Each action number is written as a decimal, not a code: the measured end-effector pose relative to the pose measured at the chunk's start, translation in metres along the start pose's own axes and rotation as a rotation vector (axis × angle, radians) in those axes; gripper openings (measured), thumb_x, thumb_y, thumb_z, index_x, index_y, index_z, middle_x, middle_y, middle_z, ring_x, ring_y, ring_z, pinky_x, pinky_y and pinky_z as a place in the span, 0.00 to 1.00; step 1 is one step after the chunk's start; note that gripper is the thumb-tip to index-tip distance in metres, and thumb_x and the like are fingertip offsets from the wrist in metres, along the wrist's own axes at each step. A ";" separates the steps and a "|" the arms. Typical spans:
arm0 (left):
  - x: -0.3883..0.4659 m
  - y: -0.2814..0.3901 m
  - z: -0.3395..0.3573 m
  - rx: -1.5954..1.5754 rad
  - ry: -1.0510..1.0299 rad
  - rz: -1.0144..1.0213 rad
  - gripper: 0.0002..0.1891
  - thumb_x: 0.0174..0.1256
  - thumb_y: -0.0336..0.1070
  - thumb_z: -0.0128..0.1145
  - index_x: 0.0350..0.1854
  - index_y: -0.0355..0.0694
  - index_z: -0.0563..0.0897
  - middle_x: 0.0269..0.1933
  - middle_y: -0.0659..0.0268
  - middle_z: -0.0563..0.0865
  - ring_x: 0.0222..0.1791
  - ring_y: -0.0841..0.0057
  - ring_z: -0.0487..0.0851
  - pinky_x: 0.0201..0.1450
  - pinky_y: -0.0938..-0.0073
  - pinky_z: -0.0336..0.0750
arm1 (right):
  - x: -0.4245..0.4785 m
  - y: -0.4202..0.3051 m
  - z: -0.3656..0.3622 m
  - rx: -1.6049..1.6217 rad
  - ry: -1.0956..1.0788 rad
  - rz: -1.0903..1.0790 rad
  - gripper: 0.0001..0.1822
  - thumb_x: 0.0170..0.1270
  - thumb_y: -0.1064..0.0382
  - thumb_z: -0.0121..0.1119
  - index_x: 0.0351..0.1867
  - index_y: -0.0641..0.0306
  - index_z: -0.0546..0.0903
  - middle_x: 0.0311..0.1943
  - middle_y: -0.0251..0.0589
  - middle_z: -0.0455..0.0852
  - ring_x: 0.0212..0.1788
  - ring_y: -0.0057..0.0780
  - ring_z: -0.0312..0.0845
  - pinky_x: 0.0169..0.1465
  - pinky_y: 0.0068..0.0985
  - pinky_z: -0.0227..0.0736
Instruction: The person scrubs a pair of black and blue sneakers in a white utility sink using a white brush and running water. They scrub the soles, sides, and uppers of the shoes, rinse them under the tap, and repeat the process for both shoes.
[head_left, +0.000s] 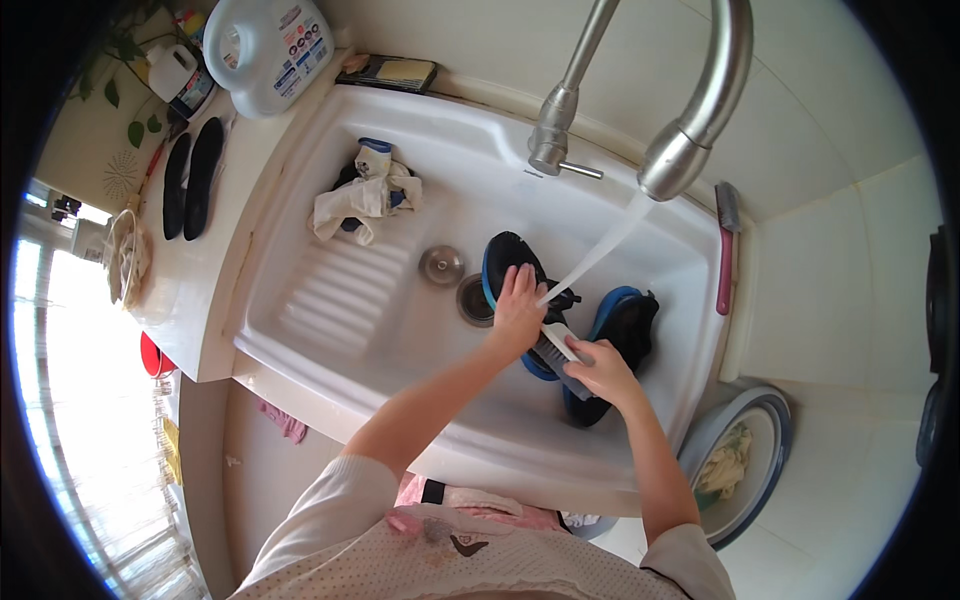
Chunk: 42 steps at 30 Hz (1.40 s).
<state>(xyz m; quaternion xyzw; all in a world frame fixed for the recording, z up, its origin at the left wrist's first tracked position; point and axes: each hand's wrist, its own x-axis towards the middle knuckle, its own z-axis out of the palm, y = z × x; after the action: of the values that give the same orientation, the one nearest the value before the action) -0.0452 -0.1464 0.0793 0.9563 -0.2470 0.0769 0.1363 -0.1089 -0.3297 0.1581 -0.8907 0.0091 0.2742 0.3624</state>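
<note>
My left hand (519, 307) grips a black shoe with a blue sole (513, 251) inside the white laundry sink (405, 322). A scrub brush (564, 352) with a white back and grey bristles is in my right hand (604, 373); its bristles lie against the shoe's lower part. From the faucet (679, 150), a stream of water (600, 251) falls onto the shoe beside my left fingers. The second black and blue shoe (637, 326) rests to the right, partly hidden behind my right hand. Left of the held shoe are the open drain (474, 300) and a metal strainer (442, 266).
Wet white and dark cloth items (367, 195) lie by the ribbed washboard area (330, 292). Two black insoles (201, 180) and a detergent jug (270, 56) occupy the left counter. A pink-handled brush (725, 247) sits along the right rim. A bucket (739, 465) holding cloth stands lower right.
</note>
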 end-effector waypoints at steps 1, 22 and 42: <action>0.010 -0.005 0.004 0.002 -0.077 0.091 0.18 0.49 0.32 0.60 0.45 0.38 0.80 0.49 0.52 0.78 0.57 0.53 0.70 0.59 0.58 0.69 | 0.001 -0.007 -0.002 -0.035 -0.022 0.021 0.34 0.49 0.50 0.60 0.61 0.53 0.75 0.42 0.56 0.79 0.47 0.43 0.77 0.53 0.28 0.70; 0.065 -0.119 -0.010 0.187 -0.399 0.627 0.58 0.27 0.51 0.78 0.69 0.51 0.59 0.69 0.64 0.63 0.72 0.65 0.55 0.70 0.48 0.54 | 0.090 -0.046 0.063 -0.691 0.564 -0.266 0.21 0.44 0.63 0.67 0.45 0.54 0.83 0.45 0.51 0.77 0.45 0.51 0.74 0.45 0.44 0.70; 0.062 -0.127 0.011 -0.116 -0.594 0.627 0.58 0.29 0.49 0.78 0.70 0.52 0.58 0.66 0.67 0.64 0.70 0.67 0.58 0.67 0.45 0.61 | 0.082 -0.045 0.066 -0.780 0.264 -0.196 0.29 0.46 0.64 0.66 0.54 0.62 0.75 0.42 0.55 0.77 0.44 0.51 0.73 0.45 0.45 0.70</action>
<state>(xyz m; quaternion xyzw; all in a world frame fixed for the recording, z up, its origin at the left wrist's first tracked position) 0.0722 -0.0711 0.0537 0.8064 -0.5579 -0.1778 0.0827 -0.0612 -0.2384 0.1076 -0.9852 -0.1339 0.1050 0.0184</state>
